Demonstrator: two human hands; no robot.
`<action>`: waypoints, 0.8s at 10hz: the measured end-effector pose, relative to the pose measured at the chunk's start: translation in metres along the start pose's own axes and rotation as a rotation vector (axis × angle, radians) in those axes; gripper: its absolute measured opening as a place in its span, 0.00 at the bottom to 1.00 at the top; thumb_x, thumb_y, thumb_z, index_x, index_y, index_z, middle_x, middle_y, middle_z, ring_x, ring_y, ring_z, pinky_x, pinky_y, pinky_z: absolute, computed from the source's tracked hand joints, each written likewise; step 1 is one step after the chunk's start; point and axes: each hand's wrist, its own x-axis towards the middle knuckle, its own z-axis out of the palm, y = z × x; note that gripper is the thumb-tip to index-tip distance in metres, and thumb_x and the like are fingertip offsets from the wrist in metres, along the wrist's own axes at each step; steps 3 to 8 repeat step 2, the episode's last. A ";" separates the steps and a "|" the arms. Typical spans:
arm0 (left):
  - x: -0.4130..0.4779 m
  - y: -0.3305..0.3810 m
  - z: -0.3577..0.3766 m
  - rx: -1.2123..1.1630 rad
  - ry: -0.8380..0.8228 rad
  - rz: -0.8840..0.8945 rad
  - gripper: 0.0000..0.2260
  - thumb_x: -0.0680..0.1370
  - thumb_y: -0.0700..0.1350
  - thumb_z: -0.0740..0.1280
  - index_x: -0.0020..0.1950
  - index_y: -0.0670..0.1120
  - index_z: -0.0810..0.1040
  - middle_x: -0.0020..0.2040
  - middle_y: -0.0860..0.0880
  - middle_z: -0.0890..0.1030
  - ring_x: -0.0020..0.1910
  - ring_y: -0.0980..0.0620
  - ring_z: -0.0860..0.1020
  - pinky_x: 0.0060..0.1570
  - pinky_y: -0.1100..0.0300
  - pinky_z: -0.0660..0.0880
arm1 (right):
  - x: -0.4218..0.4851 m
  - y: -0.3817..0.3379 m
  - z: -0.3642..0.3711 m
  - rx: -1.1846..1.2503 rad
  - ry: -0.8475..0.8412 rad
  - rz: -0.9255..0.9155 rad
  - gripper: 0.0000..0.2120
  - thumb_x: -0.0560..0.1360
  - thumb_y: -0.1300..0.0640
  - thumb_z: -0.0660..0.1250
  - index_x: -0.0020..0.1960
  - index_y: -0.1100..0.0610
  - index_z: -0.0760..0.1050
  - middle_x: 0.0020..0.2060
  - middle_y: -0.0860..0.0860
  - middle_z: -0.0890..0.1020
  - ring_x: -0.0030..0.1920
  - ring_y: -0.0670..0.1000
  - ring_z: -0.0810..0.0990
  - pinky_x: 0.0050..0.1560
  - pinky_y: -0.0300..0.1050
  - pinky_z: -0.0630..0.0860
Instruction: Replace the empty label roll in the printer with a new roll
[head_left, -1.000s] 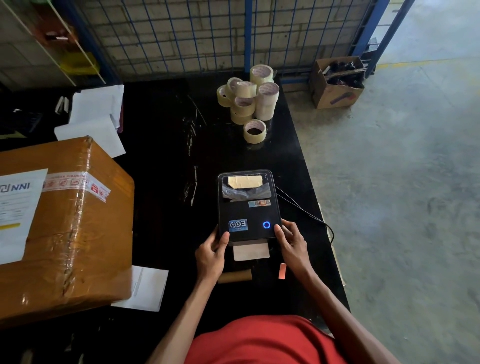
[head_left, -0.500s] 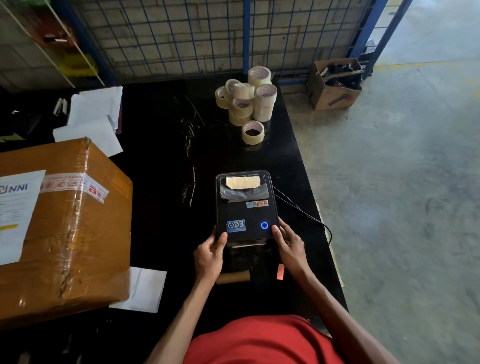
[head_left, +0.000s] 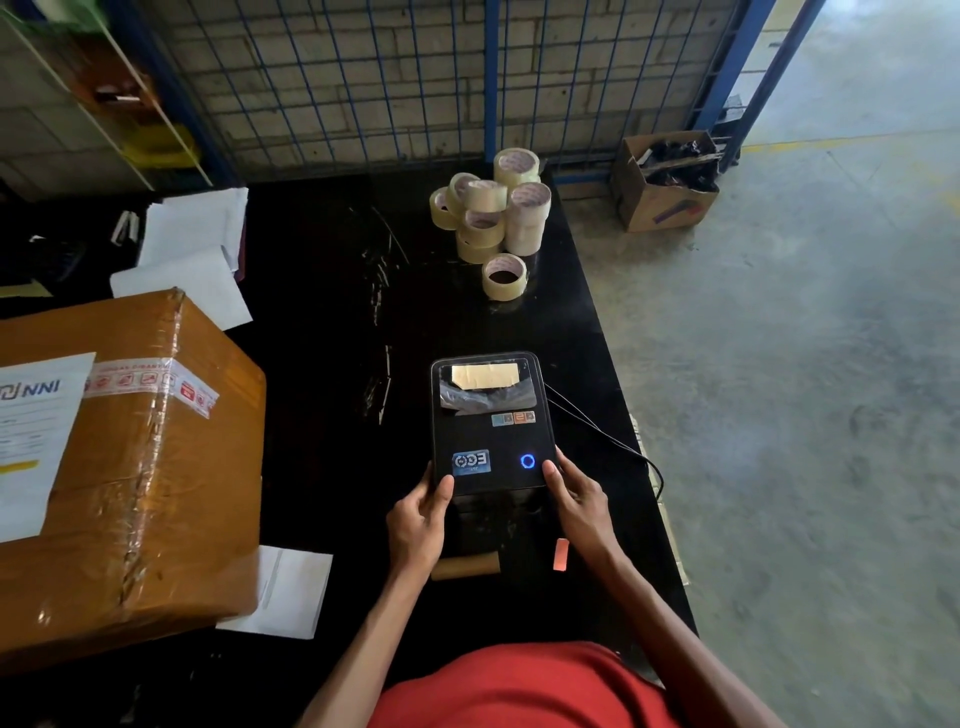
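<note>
Gripping the flat black label printer (head_left: 488, 423) at its near corners, I have my left hand (head_left: 418, 525) on its left edge with the thumb laid on the top face, and my right hand (head_left: 579, 506) mirroring it on the right edge, thumb just below the glowing blue ring button (head_left: 527, 461). Both hands are clamped on the printer's lid, fingers wrapped under the sides where I cannot see them.

A second ago a pale strip of label paper stuck out of the front slot between my hands; now that strip is gone and the lid's near edge sits lifted, with a dark gap (head_left: 496, 512) showing beneath it. I take that to mean the lid is swinging open, so the roll bay is about to be reachable.

The brown cardboard core (head_left: 465, 566), the spent roll by my guess, lies on the black table (head_left: 322, 395) just behind my left wrist, touching nothing else. A small pink slip (head_left: 561, 554) lies beside my right wrist. I cannot pick out a fresh label roll anywhere; the stacked clear tape rolls (head_left: 493, 218) well beyond my hands are packing tape.
</note>
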 end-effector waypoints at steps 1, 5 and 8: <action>0.005 0.003 -0.001 -0.012 -0.023 -0.044 0.23 0.77 0.58 0.65 0.65 0.44 0.80 0.54 0.54 0.83 0.53 0.60 0.78 0.44 0.83 0.69 | 0.004 -0.011 -0.001 0.035 -0.002 0.008 0.25 0.80 0.46 0.66 0.76 0.49 0.69 0.62 0.46 0.83 0.61 0.42 0.82 0.58 0.42 0.81; -0.010 -0.003 0.002 -0.053 -0.001 -0.075 0.28 0.75 0.64 0.64 0.64 0.45 0.80 0.52 0.57 0.84 0.54 0.60 0.79 0.43 0.82 0.69 | -0.009 -0.002 0.003 0.071 0.032 0.003 0.27 0.75 0.38 0.68 0.72 0.44 0.73 0.63 0.46 0.83 0.63 0.42 0.81 0.61 0.41 0.80; -0.010 -0.003 0.002 -0.053 -0.001 -0.075 0.28 0.75 0.64 0.64 0.64 0.45 0.80 0.52 0.57 0.84 0.54 0.60 0.79 0.43 0.82 0.69 | -0.009 -0.002 0.003 0.071 0.032 0.003 0.27 0.75 0.38 0.68 0.72 0.44 0.73 0.63 0.46 0.83 0.63 0.42 0.81 0.61 0.41 0.80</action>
